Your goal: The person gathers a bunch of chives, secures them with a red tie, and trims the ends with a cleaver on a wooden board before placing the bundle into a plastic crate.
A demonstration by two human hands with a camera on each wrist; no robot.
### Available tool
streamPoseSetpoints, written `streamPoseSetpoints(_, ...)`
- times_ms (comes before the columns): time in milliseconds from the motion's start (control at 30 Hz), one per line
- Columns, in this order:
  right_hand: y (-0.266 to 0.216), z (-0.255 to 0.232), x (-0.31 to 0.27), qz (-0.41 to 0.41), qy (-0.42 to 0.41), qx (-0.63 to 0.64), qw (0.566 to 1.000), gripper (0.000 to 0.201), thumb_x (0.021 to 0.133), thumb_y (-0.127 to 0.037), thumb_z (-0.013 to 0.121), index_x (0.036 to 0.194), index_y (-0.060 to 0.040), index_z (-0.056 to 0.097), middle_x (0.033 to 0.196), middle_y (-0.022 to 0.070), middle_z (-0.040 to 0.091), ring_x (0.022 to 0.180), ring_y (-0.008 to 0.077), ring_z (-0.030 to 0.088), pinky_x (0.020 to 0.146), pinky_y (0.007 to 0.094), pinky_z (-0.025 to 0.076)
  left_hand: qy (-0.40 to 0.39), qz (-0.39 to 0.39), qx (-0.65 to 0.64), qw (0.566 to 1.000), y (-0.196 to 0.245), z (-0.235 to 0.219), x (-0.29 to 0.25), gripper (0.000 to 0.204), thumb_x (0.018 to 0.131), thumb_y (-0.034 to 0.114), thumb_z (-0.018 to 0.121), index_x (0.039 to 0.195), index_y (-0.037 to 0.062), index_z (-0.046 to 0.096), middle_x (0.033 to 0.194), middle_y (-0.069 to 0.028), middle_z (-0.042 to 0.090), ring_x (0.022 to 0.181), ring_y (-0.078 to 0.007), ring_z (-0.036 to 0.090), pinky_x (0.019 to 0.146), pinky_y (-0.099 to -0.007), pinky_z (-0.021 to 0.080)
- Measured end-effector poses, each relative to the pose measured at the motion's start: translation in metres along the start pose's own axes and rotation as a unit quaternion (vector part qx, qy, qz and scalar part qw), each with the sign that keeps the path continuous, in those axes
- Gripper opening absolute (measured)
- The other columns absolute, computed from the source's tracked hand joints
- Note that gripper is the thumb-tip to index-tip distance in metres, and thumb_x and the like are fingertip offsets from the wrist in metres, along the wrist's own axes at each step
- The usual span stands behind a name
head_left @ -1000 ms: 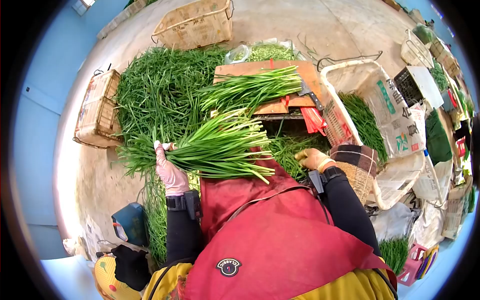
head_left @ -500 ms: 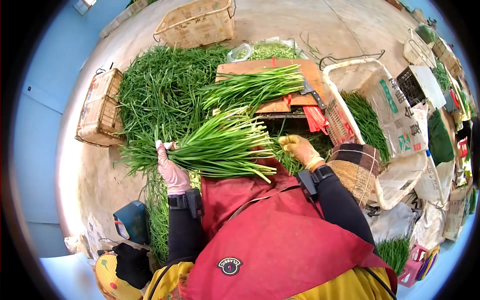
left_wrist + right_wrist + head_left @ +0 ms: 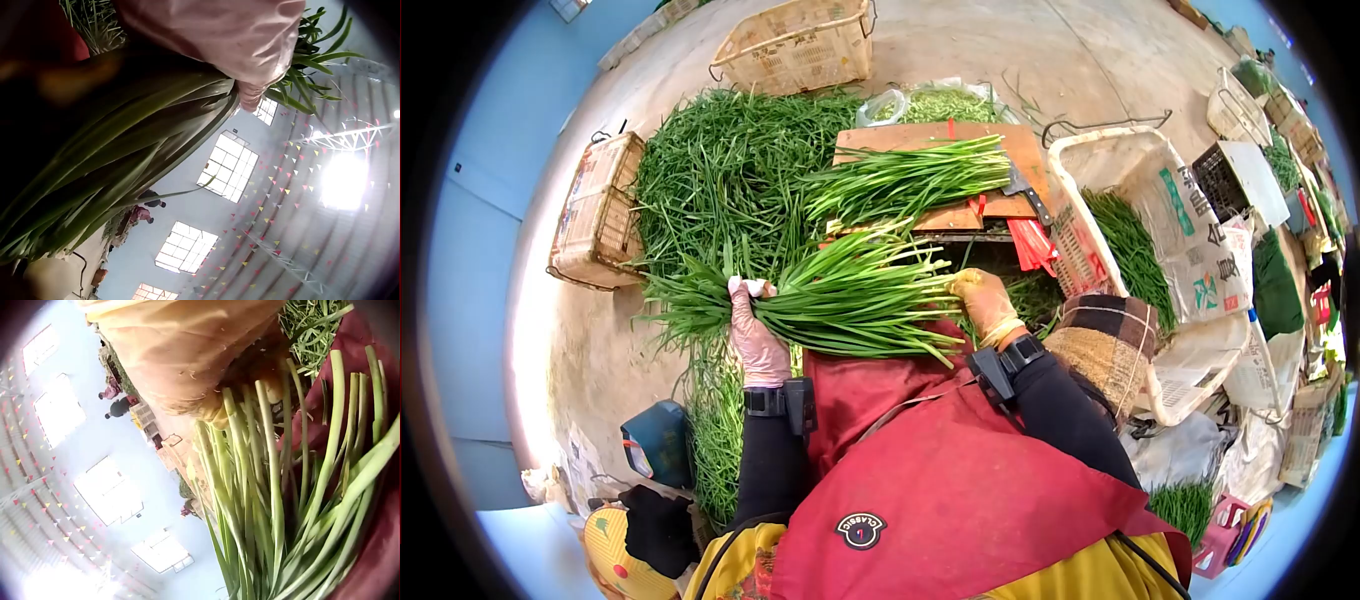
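Observation:
A loose bunch of garlic chives (image 3: 850,305) lies level in front of the red apron, cut stem ends to the right. My left hand (image 3: 757,335), in a pale pink glove, grips it near the leafy end; in the left wrist view the glove (image 3: 219,31) wraps the leaves (image 3: 125,144). At the stem ends, my right hand (image 3: 988,305) in a yellowish glove pinches some of them. The right wrist view shows its curled fingers over the stem tips, with other stems (image 3: 275,481) standing free. Part of the fingertips is hidden.
Beyond the bunch, more chives (image 3: 920,180) lie on a wooden board (image 3: 1022,150) beside a knife (image 3: 1028,193); red strips (image 3: 1031,245) hang at its edge. A big chive heap (image 3: 720,180) spreads left. Right stands a lined plastic basket (image 3: 1085,240); crates (image 3: 795,55) sit behind.
My right hand has moved left and up to the stem ends and now pinches some. The left hand, still holding the chives, has shifted slightly right.

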State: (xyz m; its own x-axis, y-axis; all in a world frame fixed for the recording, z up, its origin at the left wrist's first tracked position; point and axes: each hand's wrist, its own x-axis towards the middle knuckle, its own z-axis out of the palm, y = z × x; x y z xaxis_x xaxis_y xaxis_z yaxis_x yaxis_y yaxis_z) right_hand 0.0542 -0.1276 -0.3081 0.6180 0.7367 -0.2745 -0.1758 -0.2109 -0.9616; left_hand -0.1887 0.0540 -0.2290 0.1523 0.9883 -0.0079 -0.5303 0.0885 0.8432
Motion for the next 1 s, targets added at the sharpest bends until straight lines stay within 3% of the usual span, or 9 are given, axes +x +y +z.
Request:
streamPoseSetpoints(267,0.006,-0.061,-0.001,0.014,0.066,0.008,0.998,0.033,0.101,-0.031,0.055,0.091,-0.0011,0.067,0.079,0.0053,0.069,0.066,0.0117,0.063,0.061,0.0263,0.05,0.008,-0.009,-0.027,1.0,0.001,-0.001,0.004,0.026,0.1,0.03,0.059,0.084,0.0094,0.053,0.077,0.0012,0.052,0.074,-0.0142,0.051,0.074,-0.0273,0.044)
streamPoseSetpoints(367,-0.024,-0.031,-0.001,-0.296,0.018,-0.105,0.949,0.039,0.086,-0.008,0.066,0.124,-0.0037,0.063,0.115,0.0095,0.066,0.107,0.0206,0.06,0.094,0.0335,0.047,-0.006,-0.006,-0.009,1.0,0.007,0.007,-0.001,0.024,0.099,0.028,0.06,0.086,0.0079,0.055,0.077,0.0012,0.051,0.074,-0.0137,0.05,0.077,-0.0278,0.045)
streamPoseSetpoints(433,-0.056,-0.017,-0.005,-0.378,-0.05,-0.252,0.89,0.054,0.077,-0.002,0.066,0.131,-0.0103,0.061,0.124,0.0111,0.061,0.115,0.0265,0.055,0.099,0.0353,0.044,-0.009,-0.001,-0.025,1.0,0.0,0.003,0.004,0.023,0.099,0.027,0.06,0.087,0.0076,0.056,0.077,0.0011,0.051,0.074,-0.0137,0.05,0.077,-0.0278,0.045)
streamPoseSetpoints(567,-0.048,0.0,0.002,-0.297,-0.124,-0.237,0.917,0.027,0.081,0.0,0.065,0.105,-0.0077,0.073,0.093,0.0109,0.068,0.088,0.027,0.065,0.079,0.034,0.052,-0.018,-0.009,-0.048,0.999,0.0,-0.002,0.008,0.02,0.098,0.025,0.06,0.091,0.0071,0.058,0.078,0.001,0.052,0.075,-0.0138,0.051,0.078,-0.0282,0.045)
streamPoseSetpoints(767,0.001,-0.049,0.004,-0.123,-0.043,-0.246,0.961,0.018,0.086,-0.013,0.065,0.099,-0.0044,0.074,0.087,0.0126,0.07,0.082,0.0272,0.068,0.076,0.0365,0.053,-0.03,0.009,-0.027,0.999,0.002,-0.007,0.007,0.016,0.099,0.021,0.059,0.092,0.0074,0.056,0.079,0.0009,0.054,0.075,-0.0134,0.052,0.077,-0.0286,0.046)
streamPoseSetpoints(900,0.025,-0.094,0.008,0.089,-0.27,-0.686,0.67,0.038,0.091,-0.037,0.056,0.106,-0.0062,0.073,0.107,0.0193,0.07,0.103,0.0341,0.066,0.09,0.0417,0.051,-0.067,-0.002,-0.077,0.995,0.005,-0.013,0.012,0.018,0.099,0.021,0.058,0.087,0.0091,0.052,0.08,0.0006,0.05,0.077,-0.0146,0.048,0.076,-0.0292,0.043)
streamPoseSetpoints(933,0.029,-0.105,0.003,0.171,-0.223,-0.594,0.754,0.041,0.089,-0.042,0.063,0.108,-0.0078,0.072,0.107,0.0156,0.071,0.103,0.0261,0.067,0.091,0.0342,0.05,-0.09,0.006,-0.081,0.993,0.004,-0.013,0.012,0.022,0.101,0.021,0.055,0.083,0.0096,0.048,0.079,0.0002,0.046,0.077,-0.0157,0.045,0.076,-0.0299,0.041)
streamPoseSetpoints(967,0.029,-0.103,0.005,0.173,-0.223,-0.594,0.754,0.041,0.089,-0.042,0.063,0.108,-0.0078,0.072,0.107,0.0156,0.071,0.103,0.0261,0.067,0.091,0.0342,0.05,-0.09,0.004,-0.081,0.993,0.005,-0.012,0.012,0.022,0.101,0.021,0.055,0.083,0.0096,0.048,0.079,0.0002,0.046,0.077,-0.0157,0.045,0.076,-0.0299,0.041)
streamPoseSetpoints(1000,0.029,-0.099,0.01,0.098,-0.224,-0.474,0.846,0.047,0.09,-0.044,0.06,0.117,-0.0058,0.067,0.118,0.017,0.066,0.113,0.0278,0.062,0.097,0.0349,0.047,-0.102,0.012,-0.072,0.992,0.005,-0.012,0.012,0.024,0.101,0.022,0.054,0.082,0.0098,0.047,0.078,0.0001,0.045,0.077,-0.0162,0.045,0.075,-0.0302,0.04)
